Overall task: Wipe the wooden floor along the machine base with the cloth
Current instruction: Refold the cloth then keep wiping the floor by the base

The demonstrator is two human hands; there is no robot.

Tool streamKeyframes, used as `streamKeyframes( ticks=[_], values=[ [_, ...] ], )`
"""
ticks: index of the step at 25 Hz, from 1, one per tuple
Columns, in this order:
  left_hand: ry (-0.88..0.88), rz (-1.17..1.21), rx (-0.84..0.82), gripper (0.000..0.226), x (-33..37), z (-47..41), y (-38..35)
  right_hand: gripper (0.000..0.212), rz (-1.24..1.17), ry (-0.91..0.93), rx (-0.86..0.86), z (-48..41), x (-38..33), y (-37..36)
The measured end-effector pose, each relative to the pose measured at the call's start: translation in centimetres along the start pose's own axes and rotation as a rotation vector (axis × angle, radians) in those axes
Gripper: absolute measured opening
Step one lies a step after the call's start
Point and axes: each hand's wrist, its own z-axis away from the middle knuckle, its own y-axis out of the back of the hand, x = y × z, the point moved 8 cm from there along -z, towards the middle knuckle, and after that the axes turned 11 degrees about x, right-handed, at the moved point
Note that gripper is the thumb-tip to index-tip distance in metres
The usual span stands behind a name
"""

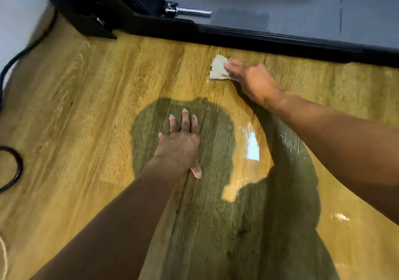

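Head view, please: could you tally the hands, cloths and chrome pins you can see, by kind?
Hands: 2 (left hand, right hand)
Cloths: 1 (cloth)
Chrome pins: 1 (chrome pin)
Total: 4

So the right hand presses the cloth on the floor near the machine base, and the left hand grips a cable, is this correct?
Not quite. In the head view the left hand grips nothing; it rests flat on the floor. The right hand does press the cloth near the machine base.

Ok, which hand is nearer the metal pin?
Right. The right hand, on the cloth, is below the pin; the left hand lies flat on the floor farther back.
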Motion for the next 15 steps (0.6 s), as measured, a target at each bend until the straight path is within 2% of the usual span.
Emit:
streamKeyframes(
  ticks=[1,3,5,6,8,10,11,13,14,15],
  values=[
    [0.003,0.017,-0.001,0.146,0.0,0.1,0.2,0.029,0.036,-0.090,0.022,-1.0,0.8,0.2],
    [0.012,0.046,-0.005,0.140,-1.1,0.7,0.7,0.038,0.033,-0.069,0.048,0.1,-1.0,-0.7],
    [0.063,0.073,-0.015,0.135,-3.7,1.3,0.8,0.054,-0.103,0.055,0.020,4.9,-4.6,-2.1],
    [0.103,0.068,-0.031,0.136,-5.2,1.7,0.6,0.055,-0.180,0.150,-0.004,7.9,-6.3,-2.3],
    [0.164,0.041,-0.069,0.140,-6.9,2.7,0.0,0.049,-0.178,0.396,-0.123,12.5,-8.7,-2.2],
    [0.186,0.065,-0.084,0.142,-7.1,3.0,-0.2,0.033,-0.127,0.522,-0.170,11.4,-8.4,-1.5],
    [0.182,0.085,-0.099,0.142,-6.8,3.0,-0.1,0.033,-0.090,0.461,-0.169,9.5,-7.4,-1.5],
    [0.180,0.113,-0.113,0.141,-6.6,3.3,0.1,0.052,-0.061,0.134,-0.095,5.8,-5.6,-0.9],
    [0.175,0.108,-0.112,0.140,-6.8,3.2,0.0,0.058,-0.072,0.039,-0.054,5.8,-5.7,-0.8],
    [0.166,0.099,-0.109,0.140,-7.0,3.1,-0.2,0.057,-0.088,0.039,-0.030,7.1,-7.0,-1.1]
  ],
)
